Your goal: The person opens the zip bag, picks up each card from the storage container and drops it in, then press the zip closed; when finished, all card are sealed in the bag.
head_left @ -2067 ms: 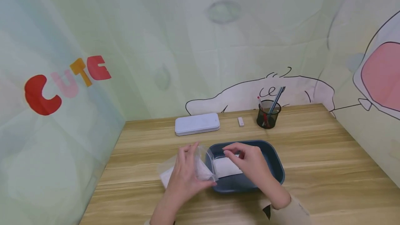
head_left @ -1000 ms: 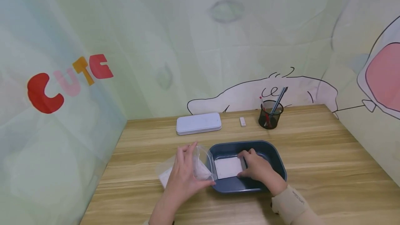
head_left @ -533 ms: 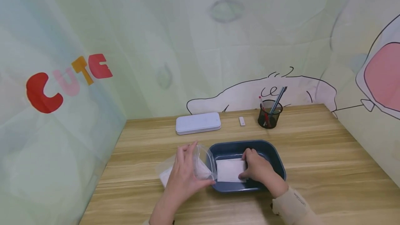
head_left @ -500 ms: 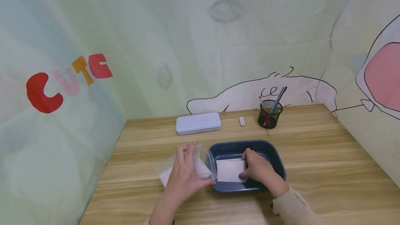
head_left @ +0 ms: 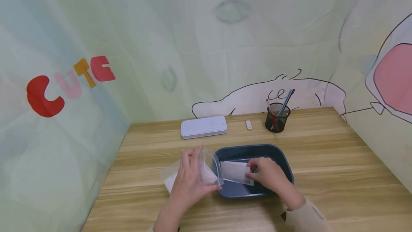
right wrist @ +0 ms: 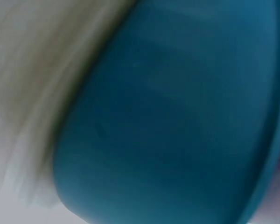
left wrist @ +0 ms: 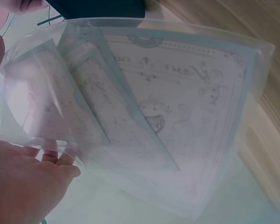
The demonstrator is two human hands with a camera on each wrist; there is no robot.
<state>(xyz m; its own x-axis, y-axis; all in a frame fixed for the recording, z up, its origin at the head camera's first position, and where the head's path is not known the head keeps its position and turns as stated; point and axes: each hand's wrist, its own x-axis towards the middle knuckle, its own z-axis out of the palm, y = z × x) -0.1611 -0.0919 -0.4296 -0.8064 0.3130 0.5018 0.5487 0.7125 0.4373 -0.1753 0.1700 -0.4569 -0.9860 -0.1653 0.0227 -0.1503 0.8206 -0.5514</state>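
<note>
My left hand [head_left: 190,178] holds a clear plastic pouch [head_left: 210,164] by its mouth, thumb and fingers spread across it, at the left end of the dark blue tray [head_left: 239,192]. Several printed cards [left wrist: 121,102] with ornamental borders show through the pouch in the left wrist view, lying at different angles. Over the tray, my right hand [head_left: 267,174] pinches the right edge of a white card [head_left: 233,172], which tilts above another white card [head_left: 250,182] lying in the tray. The blurred outer wall of the tray [right wrist: 172,116] fills most of the right wrist view.
Behind the tray, a white flat case [head_left: 204,127], a small white eraser-like block [head_left: 249,125] and a black mesh pen cup [head_left: 276,121] with pens stand along the back of the wooden table [head_left: 322,153]. A printed curtain [head_left: 154,63] hangs behind and at both sides.
My right hand reached down into the tray, took hold of a white card at its right edge and has lifted it into a tilt. The left hand and pouch stay in place.
</note>
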